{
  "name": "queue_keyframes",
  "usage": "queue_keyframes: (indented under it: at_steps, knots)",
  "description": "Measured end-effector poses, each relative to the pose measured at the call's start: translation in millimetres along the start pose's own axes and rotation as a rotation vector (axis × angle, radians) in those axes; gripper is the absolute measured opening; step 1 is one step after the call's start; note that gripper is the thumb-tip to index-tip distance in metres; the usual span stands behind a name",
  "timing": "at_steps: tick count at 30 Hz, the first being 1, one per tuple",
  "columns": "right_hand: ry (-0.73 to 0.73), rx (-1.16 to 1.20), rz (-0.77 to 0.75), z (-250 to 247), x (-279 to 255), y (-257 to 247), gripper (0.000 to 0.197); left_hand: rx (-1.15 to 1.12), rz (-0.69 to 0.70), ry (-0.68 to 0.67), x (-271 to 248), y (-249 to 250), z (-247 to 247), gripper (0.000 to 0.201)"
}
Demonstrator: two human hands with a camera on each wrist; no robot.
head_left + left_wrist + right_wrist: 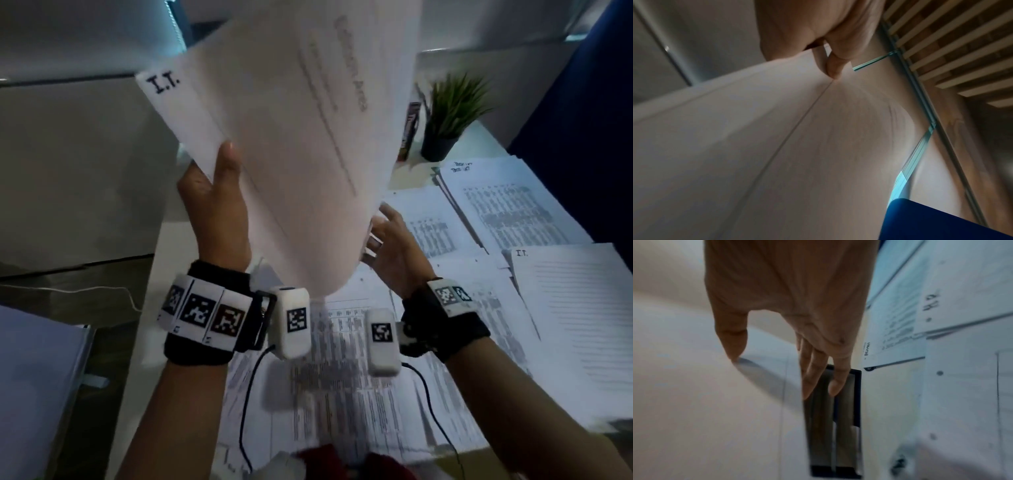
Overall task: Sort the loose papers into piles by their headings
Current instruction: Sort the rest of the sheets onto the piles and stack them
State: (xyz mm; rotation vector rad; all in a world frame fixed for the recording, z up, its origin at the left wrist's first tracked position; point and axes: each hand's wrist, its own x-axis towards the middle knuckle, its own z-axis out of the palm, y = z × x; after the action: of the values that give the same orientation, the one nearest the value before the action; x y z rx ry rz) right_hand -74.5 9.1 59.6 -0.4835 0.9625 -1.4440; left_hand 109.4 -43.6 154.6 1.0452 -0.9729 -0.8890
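We hold a small sheaf of papers (291,144) up off the desk with our left hand (214,212), thumb pressed on the near face and the other fingers hidden behind, so the grip is a pinch along the left edge; the left wrist view confirms a fingertip bearing on the sheets where one overlaps another. The sheaf is tilted towards us, most likely so that the headings can be read: the back sheet sticks out at the upper left and shows "I.T." (163,84) in its corner, while the front sheet carries a blurred heading we cannot read. Our right hand (394,246) is spread, fingers straight and apart, at the lower right edge of the drooping sheaf; we cannot tell whether it touches the paper or only hovers beside it, but it seems placed to steady the sagging corner or to peel a sheet away. Below lies the white desk (157,260), with printed sheets spread under our wrists and several piles to the right, among them one headed "I.T." (575,308) and a further pile of dense tables (513,209) behind it. A small potted plant (445,116) stands at the far edge, well apart from our hands. We judge the sorting only partly done, and that the back sheet belongs on the right-hand I.T. pile.
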Motion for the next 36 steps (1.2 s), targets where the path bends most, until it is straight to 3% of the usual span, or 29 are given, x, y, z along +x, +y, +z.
queue_keyframes:
  at_steps: [3, 6, 9, 11, 13, 16, 20, 23, 25, 27, 28, 30, 33, 36]
  knots:
    - [-0.029, 0.19, -0.027, -23, -20, -20, 0.028, -0.066, -0.152, 0.013, -18, -21, 36, 0.029]
    - [0.205, 0.324, -0.077, -72, -36, -36, 0.018, -0.039, -0.308, -0.063, -47, -47, 75, 0.037]
    - [0.484, 0.378, -0.185, -132, -58, -58, 0.022, 0.094, -0.423, -0.267, -82, -76, 115, 0.006]
    - [0.611, 0.501, -0.262, -170, -76, -71, 0.032, 0.152, -0.535, -0.415, -111, -95, 143, 0.013]
    - [0.734, 0.541, -0.308, -203, -94, -81, 0.031, 0.244, -0.592, -0.555, -144, -109, 171, 0.013]
    - [0.911, 0.428, -0.286, -244, -118, -90, 0.027, 0.365, -0.581, -0.706, -189, -127, 208, 0.012]
    - [1.109, 0.275, -0.238, -290, -140, -85, 0.025, 0.509, -0.597, -0.799, -230, -150, 241, 0.006]
    - [1.192, 0.163, -0.061, -317, -153, -80, 0.018, 0.607, -0.592, -0.875, -252, -166, 252, 0.023]
    - [1.254, 0.093, -0.033, -330, -164, -81, 0.021, 0.671, -0.575, -0.922, -263, -173, 255, 0.028]
    - [1.286, 0.106, -0.038, -336, -173, -88, 0.01, 0.743, -0.52, -0.942, -270, -177, 255, 0.018]
    - [1.317, 0.091, -0.039, -343, -175, -87, 0.014, 0.789, -0.473, -0.965, -272, -178, 255, 0.01]
    - [1.352, 0.018, -0.036, -352, -176, -81, 0.032, 0.921, -0.33, -1.078, -274, -184, 251, 0.033]
    - [1.417, -0.224, 0.041, -353, -175, -72, 0.039, 1.177, -0.14, -1.368, -277, -185, 240, 0.073]
    - [1.449, -0.383, 0.109, -348, -171, -74, 0.043, 1.328, -0.075, -1.526, -278, -189, 228, 0.086]
